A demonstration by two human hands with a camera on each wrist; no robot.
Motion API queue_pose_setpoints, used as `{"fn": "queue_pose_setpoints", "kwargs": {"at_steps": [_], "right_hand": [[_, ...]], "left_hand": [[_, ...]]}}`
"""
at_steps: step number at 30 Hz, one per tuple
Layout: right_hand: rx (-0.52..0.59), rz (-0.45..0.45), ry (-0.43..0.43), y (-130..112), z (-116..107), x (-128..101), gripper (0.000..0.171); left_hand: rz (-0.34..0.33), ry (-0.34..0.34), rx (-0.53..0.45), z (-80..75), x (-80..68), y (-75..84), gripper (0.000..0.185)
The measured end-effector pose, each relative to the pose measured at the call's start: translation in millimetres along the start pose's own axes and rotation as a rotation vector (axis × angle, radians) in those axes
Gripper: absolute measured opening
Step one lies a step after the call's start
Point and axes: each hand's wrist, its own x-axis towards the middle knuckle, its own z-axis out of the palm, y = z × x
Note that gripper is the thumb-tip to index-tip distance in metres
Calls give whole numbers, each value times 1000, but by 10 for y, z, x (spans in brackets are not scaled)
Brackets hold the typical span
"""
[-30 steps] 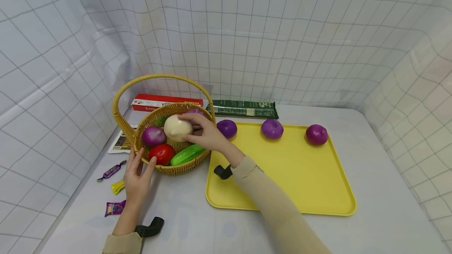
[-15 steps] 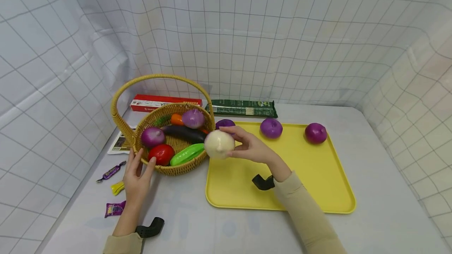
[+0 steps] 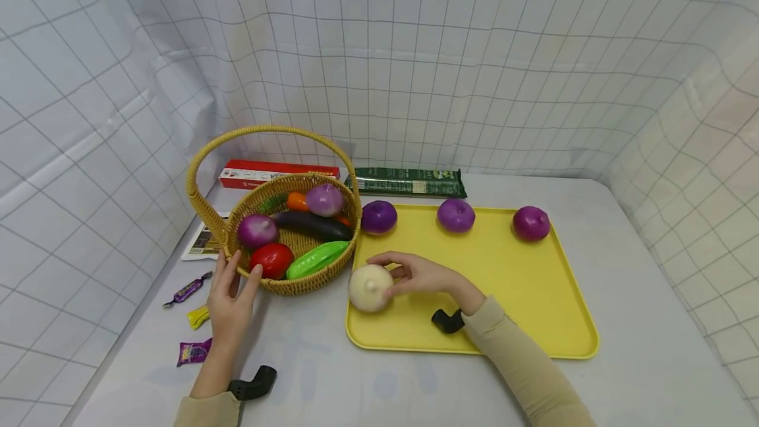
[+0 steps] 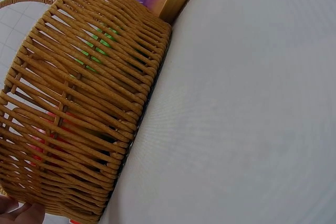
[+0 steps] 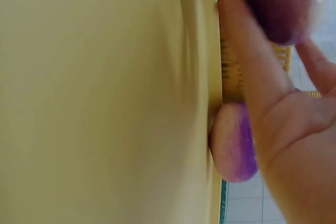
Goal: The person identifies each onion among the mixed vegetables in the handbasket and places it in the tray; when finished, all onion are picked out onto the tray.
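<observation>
In the head view, my right hand (image 3: 421,277) holds a round turnip (image 3: 370,287), white on the side seen from above, low over the yellow tray's (image 3: 474,308) left part. Its purple side shows in the right wrist view, where my thumb and fingers (image 5: 254,51) reach around the turnip (image 5: 278,3). My left hand (image 3: 232,298) grips the near-left rim of the wicker basket (image 3: 296,287). In the basket lie a tomato (image 3: 271,260), a green vegetable (image 3: 317,259), an eggplant (image 3: 311,224), two purple onions (image 3: 325,200) and something orange (image 3: 298,201).
Three purple round vegetables (image 3: 456,215) stand along the tray's back edge. Behind are a red box (image 3: 279,173) and a dark green packet (image 3: 409,182). Wrapped candies (image 3: 188,290) and a printed packet (image 3: 204,242) lie left of the basket, which stands against the tray's left edge.
My right hand has carried the turnip out of the basket, rightward and then down over the tray's left side. My left hand has stayed at the basket rim.
</observation>
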Motion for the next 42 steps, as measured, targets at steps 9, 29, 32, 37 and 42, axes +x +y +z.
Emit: {"fn": "queue_pose_setpoints", "kwargs": {"at_steps": [9,29,32,37,42], "right_hand": [[-1,50,-66,5,106,34,57],[-190,-156,144,-805,-192,606,55],[-176,-187,187,-926,-175,823,57],[-171,-186,285,-981,-120,1148,58],[-255,-155,412,-886,-86,1398,58]], "left_hand": [[-2,-2,0,-6,-7,16,54],[24,-1,-25,3,-7,-8,54],[37,3,-30,0,-15,-22,54],[37,0,-38,-4,-22,-6,54],[45,1,-30,-5,-21,-11,54]]}}
